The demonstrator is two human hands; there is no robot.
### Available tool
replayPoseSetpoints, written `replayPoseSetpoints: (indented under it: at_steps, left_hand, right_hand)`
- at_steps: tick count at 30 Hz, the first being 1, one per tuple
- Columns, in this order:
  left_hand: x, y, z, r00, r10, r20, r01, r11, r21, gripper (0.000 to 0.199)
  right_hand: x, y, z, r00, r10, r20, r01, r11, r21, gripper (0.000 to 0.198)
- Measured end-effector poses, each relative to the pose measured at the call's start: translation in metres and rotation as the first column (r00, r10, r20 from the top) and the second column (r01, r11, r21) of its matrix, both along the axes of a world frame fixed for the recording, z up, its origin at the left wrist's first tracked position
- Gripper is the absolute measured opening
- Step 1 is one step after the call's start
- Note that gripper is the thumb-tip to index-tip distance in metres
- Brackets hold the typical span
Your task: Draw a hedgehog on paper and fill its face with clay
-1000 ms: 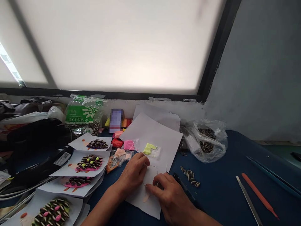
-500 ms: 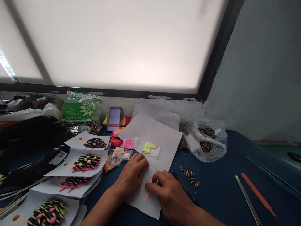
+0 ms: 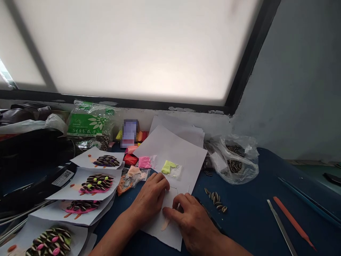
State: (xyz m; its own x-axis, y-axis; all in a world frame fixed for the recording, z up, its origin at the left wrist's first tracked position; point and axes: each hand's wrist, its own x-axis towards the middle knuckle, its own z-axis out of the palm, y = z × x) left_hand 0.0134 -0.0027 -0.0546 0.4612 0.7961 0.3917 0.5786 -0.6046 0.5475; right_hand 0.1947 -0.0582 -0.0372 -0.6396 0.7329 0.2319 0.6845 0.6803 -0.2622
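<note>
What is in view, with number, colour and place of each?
Window: one, whitish, back
Table: one, blue, below
Sheet: one, white, centre
Papers: several, white, behind sheet
Seed pictures: four visible, multicoloured, left
Clay packets: several, multicoloured, centre
Printed bag: one, green, back left
Seed bag: one, clear, back right
Pen: one, dark, right of sheet
Loose seeds: several, striped, beside pen
Tools: three, orange, silver, blue, right
Cables: several, white, left
Blurred rectangle: one, purple, back
Left hand, right hand: two, bare, at sheet

Both hands [image 3: 149, 193] [image 3: 193, 217] hide the paper [image 3: 185, 156] (partly).
</note>
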Motion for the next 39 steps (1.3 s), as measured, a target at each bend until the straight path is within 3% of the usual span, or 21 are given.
replayPoseSetpoints:
  at_steps: [5,11,21,29,39]
  left_hand:
    - [0.000,0.000,0.000,1.000,-0.002,-0.026,0.002,1.000,0.013,0.024]
    - [0.000,-0.001,0.000,0.999,0.000,-0.046,0.001,1.000,0.026,0.023]
    - [0.001,-0.002,0.002,0.998,0.007,-0.061,-0.006,1.000,0.029,0.025]
    - [0.000,-0.001,0.002,0.998,0.002,-0.063,0.001,0.999,0.046,0.024]
    - [0.000,0.000,0.000,0.998,-0.001,-0.067,0.004,0.999,0.042,0.024]
  right_hand:
    - [0.001,0.001,-0.001,1.000,0.020,-0.014,-0.020,0.999,0.036,0.026]
    - [0.007,0.002,-0.006,0.984,0.038,-0.173,-0.037,0.999,0.013,0.040]
    - [0.002,-0.001,-0.001,0.999,0.034,-0.012,-0.032,0.990,0.136,0.026]
    - [0.011,0.001,-0.007,0.970,0.074,-0.231,-0.056,0.995,0.083,0.041]
    - [0.008,-0.002,-0.007,0.995,0.071,-0.074,-0.054,0.975,0.215,0.032]
